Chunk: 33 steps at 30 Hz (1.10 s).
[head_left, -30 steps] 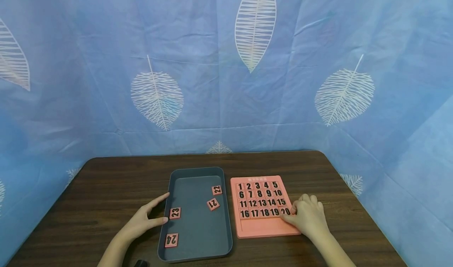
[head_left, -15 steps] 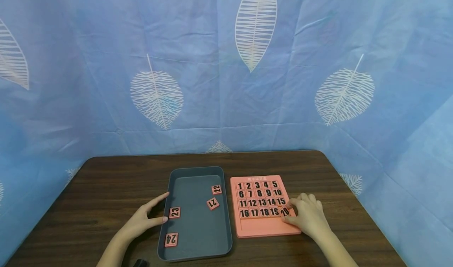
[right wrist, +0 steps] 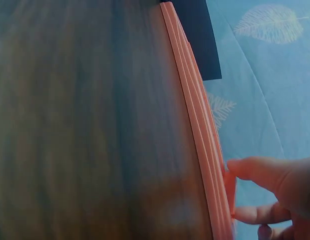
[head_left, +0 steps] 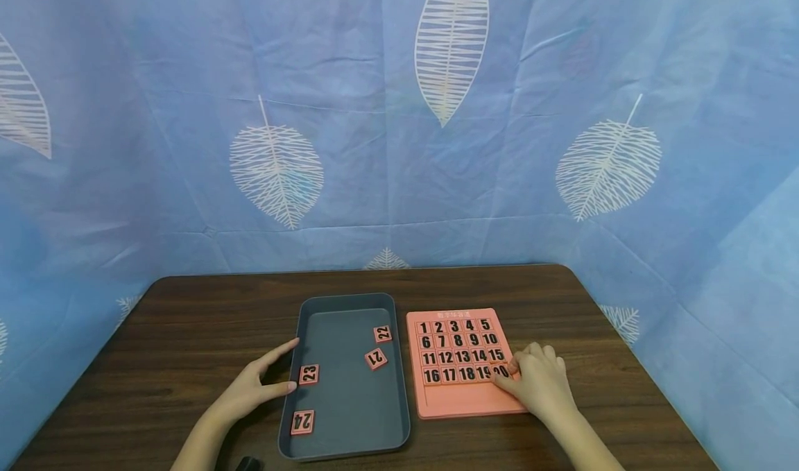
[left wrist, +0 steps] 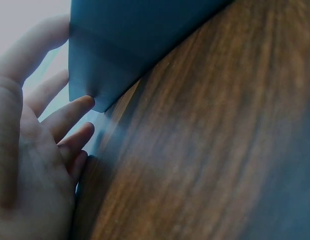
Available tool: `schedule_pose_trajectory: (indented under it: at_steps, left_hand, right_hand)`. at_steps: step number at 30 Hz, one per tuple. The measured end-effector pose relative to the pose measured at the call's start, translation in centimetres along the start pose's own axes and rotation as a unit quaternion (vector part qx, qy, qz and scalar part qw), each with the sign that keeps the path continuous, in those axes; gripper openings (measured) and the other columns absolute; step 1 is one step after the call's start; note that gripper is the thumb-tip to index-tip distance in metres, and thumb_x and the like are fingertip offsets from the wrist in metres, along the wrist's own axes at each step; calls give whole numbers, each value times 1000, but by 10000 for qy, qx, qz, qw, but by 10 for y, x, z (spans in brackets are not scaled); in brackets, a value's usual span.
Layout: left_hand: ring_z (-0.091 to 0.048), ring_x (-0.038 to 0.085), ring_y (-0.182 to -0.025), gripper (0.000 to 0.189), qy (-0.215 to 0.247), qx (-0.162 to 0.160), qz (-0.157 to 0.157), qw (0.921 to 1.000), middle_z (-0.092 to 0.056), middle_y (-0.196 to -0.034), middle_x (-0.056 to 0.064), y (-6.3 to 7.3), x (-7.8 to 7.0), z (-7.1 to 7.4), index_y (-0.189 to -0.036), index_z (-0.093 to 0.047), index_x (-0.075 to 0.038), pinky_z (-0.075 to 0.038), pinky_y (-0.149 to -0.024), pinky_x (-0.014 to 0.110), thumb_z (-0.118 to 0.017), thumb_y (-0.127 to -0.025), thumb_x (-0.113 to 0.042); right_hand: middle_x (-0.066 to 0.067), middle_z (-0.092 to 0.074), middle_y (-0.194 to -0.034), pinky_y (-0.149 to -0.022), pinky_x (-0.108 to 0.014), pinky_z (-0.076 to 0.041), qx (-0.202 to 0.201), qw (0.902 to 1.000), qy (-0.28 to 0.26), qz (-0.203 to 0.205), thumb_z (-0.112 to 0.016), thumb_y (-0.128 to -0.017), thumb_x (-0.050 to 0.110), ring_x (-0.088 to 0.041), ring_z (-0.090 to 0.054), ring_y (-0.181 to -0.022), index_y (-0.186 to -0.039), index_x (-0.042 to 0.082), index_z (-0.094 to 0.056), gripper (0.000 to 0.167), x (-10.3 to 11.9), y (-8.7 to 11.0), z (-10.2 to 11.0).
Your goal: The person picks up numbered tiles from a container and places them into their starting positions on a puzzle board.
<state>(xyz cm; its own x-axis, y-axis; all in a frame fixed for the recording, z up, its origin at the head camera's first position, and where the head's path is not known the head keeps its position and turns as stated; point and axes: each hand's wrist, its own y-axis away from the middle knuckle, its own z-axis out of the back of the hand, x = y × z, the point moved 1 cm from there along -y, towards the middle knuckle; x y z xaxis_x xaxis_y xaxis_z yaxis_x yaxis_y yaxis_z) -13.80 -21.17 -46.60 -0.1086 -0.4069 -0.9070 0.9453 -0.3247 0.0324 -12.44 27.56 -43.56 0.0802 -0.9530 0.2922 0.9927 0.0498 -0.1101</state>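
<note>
My right hand (head_left: 542,381) pinches the pink number 20 tile (head_left: 501,372) between thumb and fingertips, at the right end of the fourth row on a pink number board (head_left: 465,399). Tiles 1 to 19 fill the places before it in order. The right wrist view shows the tile (right wrist: 230,192) tilted against the top of the board (right wrist: 195,110). My left hand (head_left: 245,393) rests thumb and fingertips, loosely spread, along the left side of a dark grey tray (head_left: 349,419). Seen from the left wrist, the fingers lie against the tray's outer wall (left wrist: 112,55).
Inside the tray lie loose tiles: 22 (head_left: 383,334), 21 (head_left: 376,358), 23 (head_left: 308,374) and 24 (head_left: 302,422), turned various ways. A small black object (head_left: 248,463) sits at the front edge. Behind the wooden table (head_left: 218,311) hangs a blue leaf-print curtain (head_left: 362,166).
Half a second ago tile 20 was turned askew; it now lies straighter in its row. My right thumb and fingers have shifted slightly left over it. My left hand stays at the tray.
</note>
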Motion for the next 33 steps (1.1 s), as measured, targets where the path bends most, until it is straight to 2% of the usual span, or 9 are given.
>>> schedule_pose_trajectory:
  at_steps: [7, 13, 22, 26, 29, 33]
  left_hand:
    - [-17, 49, -137, 71, 52, 4, 6, 10000, -26, -153, 19, 0, 0, 0, -150, -36, -16, -18, -99, 73, -71, -88, -21]
    - [-16, 49, -137, 71, 30, -17, 83, 10000, -25, -153, 19, 1, -1, -1, -150, -36, -18, -17, -99, 73, -71, -87, -22]
    - [-16, 49, -138, 71, 53, -24, 92, 9999, -25, -153, 19, 1, -1, -1, -149, -37, -18, -17, -99, 73, -71, -88, -21]
    - [-16, 49, -138, 71, 37, -22, 74, 10000, -25, -153, 19, 0, -1, -1, -150, -36, -19, -17, -99, 73, -71, -88, -22]
    - [-16, 50, -137, 71, 20, -22, 94, 10000, -25, -153, 20, 0, -1, -1, -150, -36, -18, -17, -98, 73, -71, -88, -22]
    - [-16, 50, -137, 71, 14, -8, 117, 9999, -25, -153, 20, 0, -1, -1, -150, -36, -18, -18, -99, 73, -71, -88, -22]
  right_hand:
    - [-6, -49, -77, -64, -43, -31, -221, 9989, -5, -413, -78, -74, 46, -28, -39, -74, -62, 16, -55, 40, 4, 2, -2]
    - [-7, -49, -79, -66, -44, -32, -153, 9978, -14, -644, -79, -73, 48, -29, -40, -75, -64, 16, -58, 40, 2, 3, -4]
    - [-7, -52, -81, -65, -42, -33, -413, 9983, -69, -404, -82, -73, 39, -30, -44, -78, -67, 15, -60, 33, -4, -1, -8]
    - [-7, -53, -87, -69, -44, -33, -515, 9981, -226, -246, -81, -73, 39, -30, -43, -83, -74, 14, -65, 30, -5, -3, -8]
    - [-5, -53, -91, -71, -43, -32, -734, 9964, -420, 91, -82, -73, 35, -27, -42, -84, -82, 14, -69, 27, 2, -6, -6]
    - [0, -52, -94, -70, -39, -30, -962, 9898, -645, 826, -86, -70, 28, -22, -40, -85, -90, 16, -72, 27, 19, -12, -6]
